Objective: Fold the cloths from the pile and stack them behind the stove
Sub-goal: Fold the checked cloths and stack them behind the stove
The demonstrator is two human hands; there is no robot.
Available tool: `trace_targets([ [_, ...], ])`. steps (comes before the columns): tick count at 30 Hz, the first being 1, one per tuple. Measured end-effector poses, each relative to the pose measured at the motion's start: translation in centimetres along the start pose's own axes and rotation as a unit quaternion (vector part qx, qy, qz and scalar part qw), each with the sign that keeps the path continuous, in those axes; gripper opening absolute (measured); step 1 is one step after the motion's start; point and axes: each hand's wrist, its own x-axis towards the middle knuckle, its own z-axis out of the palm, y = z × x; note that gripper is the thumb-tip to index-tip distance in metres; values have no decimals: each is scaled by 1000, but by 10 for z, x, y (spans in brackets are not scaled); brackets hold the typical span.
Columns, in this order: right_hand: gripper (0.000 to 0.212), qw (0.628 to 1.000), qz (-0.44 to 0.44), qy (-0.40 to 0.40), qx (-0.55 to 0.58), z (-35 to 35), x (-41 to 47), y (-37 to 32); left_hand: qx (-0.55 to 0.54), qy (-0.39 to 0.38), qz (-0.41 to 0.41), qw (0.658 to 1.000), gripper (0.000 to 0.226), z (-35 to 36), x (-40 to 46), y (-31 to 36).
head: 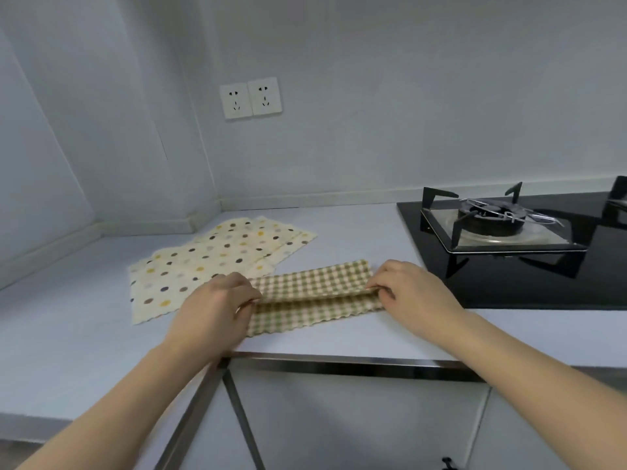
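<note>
Green checked cloth (315, 296) lies between the hands, near the counter's (339, 225) front edge; long axis runs hand to hand, slightly up toward the right. A fold ridge runs along its middle. Left hand (217, 307) pinches the fold at the cloth's left end; right hand (412, 293) pinches it at the right end. Polka-dot cloths (210, 262) lie spread just beyond the left hand, overlapping. Black gas stove (509, 262) sits just beyond the right hand. Bare counter stretches ahead of both hands to the wall.
</note>
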Motion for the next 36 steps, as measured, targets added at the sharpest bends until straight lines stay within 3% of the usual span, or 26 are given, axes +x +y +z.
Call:
trace_targets([
  [6, 35, 999, 11, -27, -12, 1, -15, -7, 9, -16, 58, 998, 39, -2, -23, 6],
  [11, 37, 999, 24, -44, 1, 5, -21, -8, -71, -80, -4, 994, 46, -2, -29, 5],
  [14, 45, 997, 29, -68, -1, 5, -20, -9, -77, -98, 5, 992, 51, -3, -28, -1],
  [20, 49, 997, 29, -72, 3, 6, -19, -10, -1, -69, 98, 993, 35, -2, -23, -6],
  [23, 55, 997, 20, -68, 7, 4, -18, -11, -73, -36, 16, 997, 25, 0, -20, 0],
  [25, 58, 997, 7, -72, 4, 1, -17, -13, -167, -22, -93, 981, 15, 1, -15, 7],
  [28, 57, 997, -4, -73, 7, 1, -15, -14, -221, -43, -195, 955, 20, 1, -4, 18],
  [33, 32, 997, 16, -60, 40, 2, -13, -15, -215, -96, -215, 948, 22, -2, 9, 28],
  [36, 26, 997, 5, -72, 19, 1, -11, -14, -196, -102, -196, 955, 36, -13, 8, 27],
])
